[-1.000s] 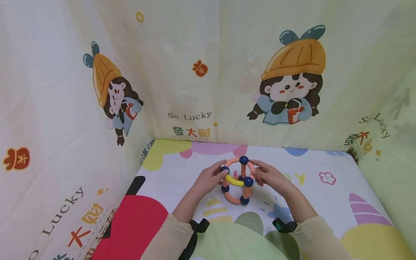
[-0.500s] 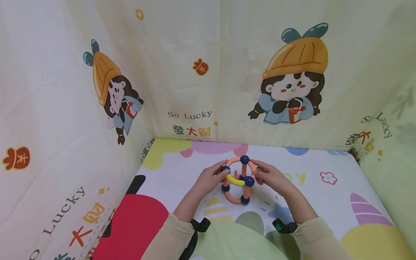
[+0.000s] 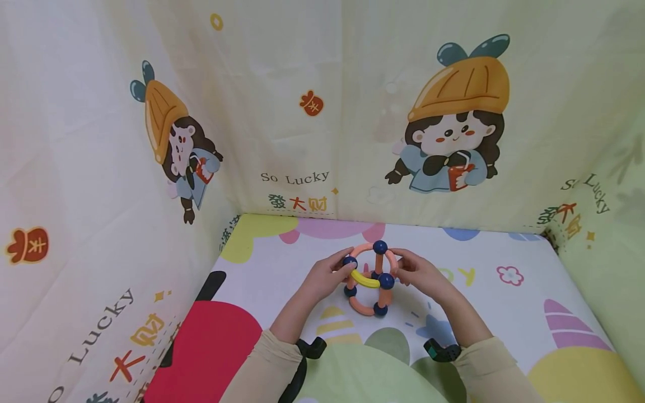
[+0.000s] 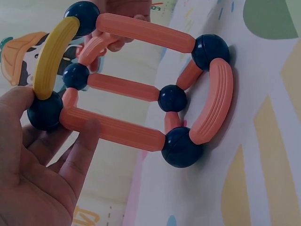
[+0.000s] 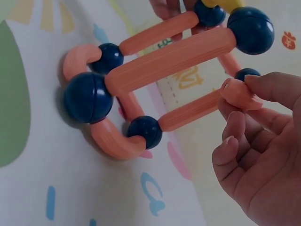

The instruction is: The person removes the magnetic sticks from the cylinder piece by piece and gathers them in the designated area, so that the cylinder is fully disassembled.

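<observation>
A ball-and-rod toy frame stands on the mat, built from dark blue balls, straight and curved salmon rods and one curved yellow rod (image 3: 365,279). My left hand (image 3: 326,275) grips its upper left blue ball (image 4: 44,111), thumb on top, with one finger along a straight salmon rod (image 4: 117,129). On the other side, my right hand (image 3: 417,272) pinches a curved salmon rod (image 5: 242,96) between thumb and fingers. That rod's near end is apart from the upper front blue ball (image 5: 250,30); its far end meets the back blue ball (image 3: 380,247).
The patterned mat (image 3: 484,302) lies under the frame. Printed cloth walls (image 3: 363,84) enclose the back and both sides. A red patch (image 3: 211,341) and a black strip (image 3: 210,286) show at the mat's left. Black wrist cameras (image 3: 312,348) sit on both wrists.
The right fingers have drawn in around the curved salmon rod, and that hand has shifted slightly right. My left hand and the rest of the frame stay nearly in place.
</observation>
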Demonstrator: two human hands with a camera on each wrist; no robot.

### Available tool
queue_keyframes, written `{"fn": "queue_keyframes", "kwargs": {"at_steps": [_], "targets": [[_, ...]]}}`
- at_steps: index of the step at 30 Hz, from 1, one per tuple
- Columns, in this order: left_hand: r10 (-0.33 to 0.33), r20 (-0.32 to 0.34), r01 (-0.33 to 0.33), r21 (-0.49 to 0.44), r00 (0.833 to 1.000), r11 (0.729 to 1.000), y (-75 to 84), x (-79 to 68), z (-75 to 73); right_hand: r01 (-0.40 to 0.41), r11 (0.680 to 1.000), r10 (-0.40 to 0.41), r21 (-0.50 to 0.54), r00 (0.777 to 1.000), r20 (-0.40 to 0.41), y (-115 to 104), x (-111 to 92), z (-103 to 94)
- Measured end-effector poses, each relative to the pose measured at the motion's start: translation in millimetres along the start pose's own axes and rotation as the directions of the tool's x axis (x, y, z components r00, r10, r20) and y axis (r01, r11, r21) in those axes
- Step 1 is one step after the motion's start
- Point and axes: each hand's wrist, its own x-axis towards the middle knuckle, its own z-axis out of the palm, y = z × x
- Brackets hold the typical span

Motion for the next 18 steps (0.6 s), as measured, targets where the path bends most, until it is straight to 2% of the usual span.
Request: {"fn": "queue_keyframes", "kwargs": {"at_steps": [6, 9, 14, 18], "targets": [[0.011, -0.003, -0.011, 0.009, 1.000, 1.000, -2.1, 0.8, 0.3, 0.006, 0.994, -0.012, -0.109, 0.999, -0.053, 8.7, 4.7, 2.2], [0.013, -0.004, -0.013, 0.016, 1.000, 1.000, -3.0, 1.4, 0.5, 0.018, 0.991, -0.029, -0.132, 0.997, -0.078, 11.4, 6.3, 3.2], [0.007, -0.005, -0.007, 0.006, 1.000, 1.000, -3.8, 2.1, 1.3, 0.018, 0.994, -0.027, -0.109, 0.997, -0.078, 16.0, 8.6, 3.5], [0.001, -0.008, -0.001, -0.008, 1.000, 1.000, -4.3, 2.1, 2.2, 0.001, 0.997, -0.004, -0.071, 0.999, -0.047, 19.9, 9.6, 2.8]]}}
